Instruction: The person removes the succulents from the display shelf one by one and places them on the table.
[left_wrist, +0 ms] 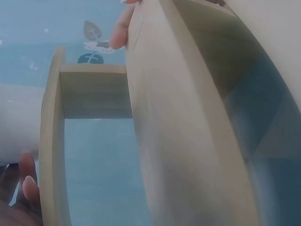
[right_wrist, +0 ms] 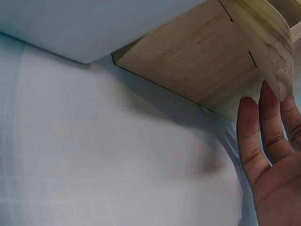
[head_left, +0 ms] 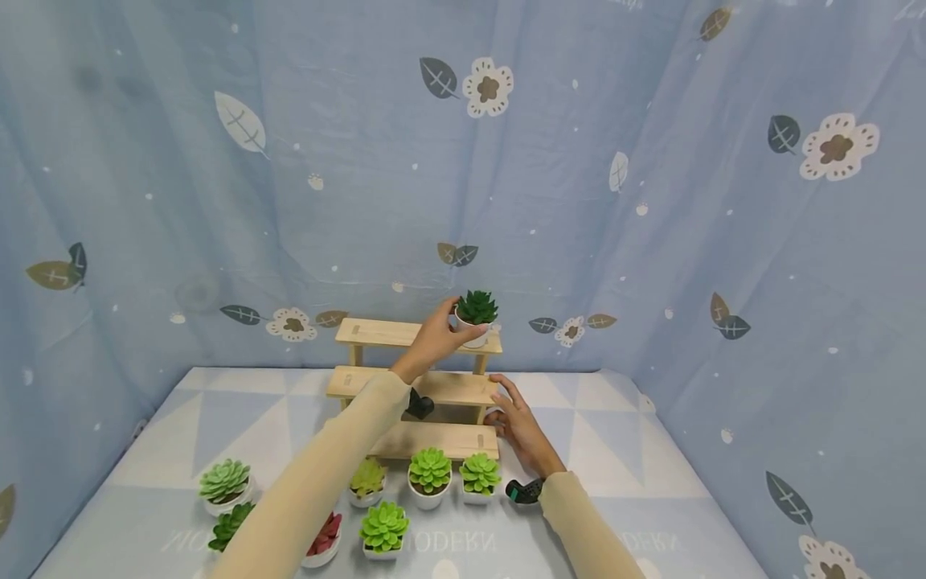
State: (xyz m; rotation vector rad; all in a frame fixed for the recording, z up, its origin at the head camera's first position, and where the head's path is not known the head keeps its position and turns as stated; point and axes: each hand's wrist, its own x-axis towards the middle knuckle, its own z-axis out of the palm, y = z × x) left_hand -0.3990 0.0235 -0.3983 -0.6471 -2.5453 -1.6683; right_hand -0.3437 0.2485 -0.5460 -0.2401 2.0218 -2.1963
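My left hand (head_left: 437,338) holds the white pot of a dark green potted succulent (head_left: 477,307) at the right end of the top tier of a three-tier wooden plant stand (head_left: 427,440). Its thumb lies across the front of the pot, with fingers at the left side. In the left wrist view, the pot (left_wrist: 19,122) is partly cut off behind a plank edge. My right hand (head_left: 522,426) grips the right end of the middle tier. In the right wrist view, its fingertips meet the rounded plank end (right_wrist: 277,56).
Before the stand are several white-potted succulents, including a bright green one (head_left: 430,473), a red one (head_left: 325,537) and a pale green one (head_left: 226,482). Black wrist devices, one with a green mark (head_left: 524,491), are on both wrists. A patterned curtain (head_left: 362,201) hangs behind the table (head_left: 615,450).
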